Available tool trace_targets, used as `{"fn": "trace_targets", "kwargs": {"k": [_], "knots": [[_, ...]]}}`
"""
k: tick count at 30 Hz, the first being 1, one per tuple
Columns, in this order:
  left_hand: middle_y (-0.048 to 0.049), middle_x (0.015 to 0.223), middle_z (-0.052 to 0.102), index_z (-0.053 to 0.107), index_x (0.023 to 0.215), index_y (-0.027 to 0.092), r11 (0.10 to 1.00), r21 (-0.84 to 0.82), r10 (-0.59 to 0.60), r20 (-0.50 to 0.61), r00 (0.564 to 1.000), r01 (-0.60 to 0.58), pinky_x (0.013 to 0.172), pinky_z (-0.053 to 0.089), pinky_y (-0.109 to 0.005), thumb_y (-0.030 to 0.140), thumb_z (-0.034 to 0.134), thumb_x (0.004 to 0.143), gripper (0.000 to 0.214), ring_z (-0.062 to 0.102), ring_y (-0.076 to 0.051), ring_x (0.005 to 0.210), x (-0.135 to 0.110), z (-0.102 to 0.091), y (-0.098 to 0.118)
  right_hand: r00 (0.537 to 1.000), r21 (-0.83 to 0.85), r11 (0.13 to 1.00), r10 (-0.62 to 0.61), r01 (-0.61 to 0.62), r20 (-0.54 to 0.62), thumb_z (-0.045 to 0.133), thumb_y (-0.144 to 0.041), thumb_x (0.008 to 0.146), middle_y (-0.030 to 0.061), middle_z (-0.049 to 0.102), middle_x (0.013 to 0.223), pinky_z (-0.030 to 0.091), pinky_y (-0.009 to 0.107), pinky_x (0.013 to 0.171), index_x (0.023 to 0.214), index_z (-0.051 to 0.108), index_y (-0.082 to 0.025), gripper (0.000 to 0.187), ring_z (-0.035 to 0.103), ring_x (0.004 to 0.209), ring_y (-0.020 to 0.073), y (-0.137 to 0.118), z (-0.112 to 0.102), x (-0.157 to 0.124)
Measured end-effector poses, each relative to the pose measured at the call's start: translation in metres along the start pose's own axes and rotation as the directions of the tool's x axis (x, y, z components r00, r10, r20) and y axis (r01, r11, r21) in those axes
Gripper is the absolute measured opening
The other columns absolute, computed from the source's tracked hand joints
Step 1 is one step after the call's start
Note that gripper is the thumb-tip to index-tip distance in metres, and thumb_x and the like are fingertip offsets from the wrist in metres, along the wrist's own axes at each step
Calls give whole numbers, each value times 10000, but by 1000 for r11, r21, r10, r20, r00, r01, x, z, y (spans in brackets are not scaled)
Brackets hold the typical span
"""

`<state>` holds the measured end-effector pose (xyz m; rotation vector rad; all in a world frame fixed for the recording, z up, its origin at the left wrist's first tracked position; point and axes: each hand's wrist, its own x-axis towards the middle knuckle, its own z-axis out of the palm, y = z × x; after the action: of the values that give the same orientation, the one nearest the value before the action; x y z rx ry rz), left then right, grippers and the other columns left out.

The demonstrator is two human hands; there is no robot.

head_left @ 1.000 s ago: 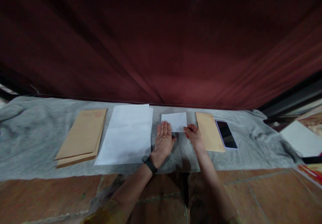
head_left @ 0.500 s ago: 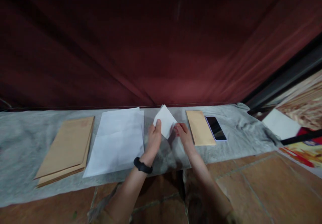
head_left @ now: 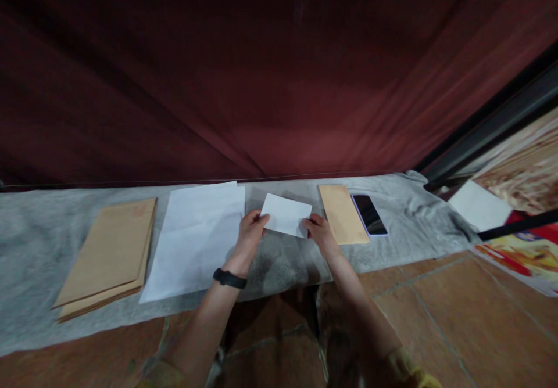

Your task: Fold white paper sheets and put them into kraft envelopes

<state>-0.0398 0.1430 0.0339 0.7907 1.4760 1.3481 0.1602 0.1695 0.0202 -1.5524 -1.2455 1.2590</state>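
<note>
A small folded white paper (head_left: 285, 215) is held in the air above the grey cloth, lying nearly level with a slight tilt. My left hand (head_left: 251, 229), with a black band on its wrist, pinches the paper's left end, thumb on top. At the opposite end my right hand (head_left: 319, 229) grips the lower right corner between thumb and fingers. Left of my hands lie large white sheets (head_left: 198, 237) with faint crease lines. A tan envelope (head_left: 343, 215) rests just to the right of my right hand.
Several brown envelopes (head_left: 107, 245) are stacked at the left on the grey cloth (head_left: 279, 266). Beside the tan envelope lies a phone (head_left: 369, 215) with a purple edge. A dark red curtain (head_left: 279, 86) hangs behind. Tiled floor (head_left: 440, 312) shows in front.
The folded paper has turned from a diamond-like slant to nearly level. My left hand has shifted left to its end, and my right hand now grips the other end.
</note>
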Motion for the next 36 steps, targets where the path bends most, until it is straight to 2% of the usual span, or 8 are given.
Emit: {"fn": "trace_targets", "kwargs": {"k": [3,7,14,18,21,26,31,36], "knots": [[54,582,573,630,712,194,955,292,21,78,997,-43,481,388,-210,345,702,727,168,551,-117,530,4,-10,-2,1000,-178,984,-20,18,-10,534,-319,725,-64,502,513,387,190,449,632,548,-204,148,516,489,111,6,-4,3],[56,636,601,584,770,204,807,590,-85,111,990,3,515,416,-202,272,607,842,101,571,-106,541,5,-12,-5,1000,-258,966,-17,10,-26,569,-267,742,-73,490,492,354,185,454,651,574,-202,112,509,476,107,10,-8,3],[6,720,667,597,857,209,659,752,-131,94,987,16,643,449,-252,240,559,916,77,666,-158,689,-6,-7,-1,985,-603,793,-158,85,-68,635,-204,829,21,737,818,436,217,639,854,691,-203,61,677,788,164,10,-10,0],[-68,991,743,623,993,221,439,898,-96,78,992,-28,773,484,-301,292,529,949,126,706,-221,955,-12,-3,2,987,-652,754,-152,81,-53,635,-214,871,32,755,865,449,223,669,907,704,-202,79,694,823,171,9,-9,-1],[-101,1115,740,619,1081,218,349,936,-75,84,994,-53,830,498,-325,308,502,964,189,694,-249,1072,-14,-2,3,989,-681,728,-146,80,-40,641,-222,877,24,754,855,451,227,666,919,706,-204,79,697,817,173,7,-9,-1],[-112,1135,742,610,1154,207,319,945,-107,105,989,-66,862,511,-330,324,515,961,245,695,-254,1096,-17,-2,5,984,-745,662,-172,82,-45,605,-231,910,35,751,892,477,258,715,1051,690,-211,165,701,844,195,5,-9,-7],[-102,1094,754,613,1172,197,327,943,-144,113,983,-60,851,517,-310,326,534,955,265,715,-241,1056,-17,-2,6,911,-802,574,-400,167,-97,505,-260,974,152,686,1192,511,372,906,1323,584,-157,372,658,1076,268,7,-3,-15],[-150,1104,751,532,1332,127,250,960,-24,134,991,-124,873,522,-324,291,513,975,394,705,-271,1103,-23,-1,1,831,-728,499,-528,471,176,374,-275,1040,138,584,1428,432,407,1109,1397,563,-165,418,525,1335,239,14,21,-22]]}}
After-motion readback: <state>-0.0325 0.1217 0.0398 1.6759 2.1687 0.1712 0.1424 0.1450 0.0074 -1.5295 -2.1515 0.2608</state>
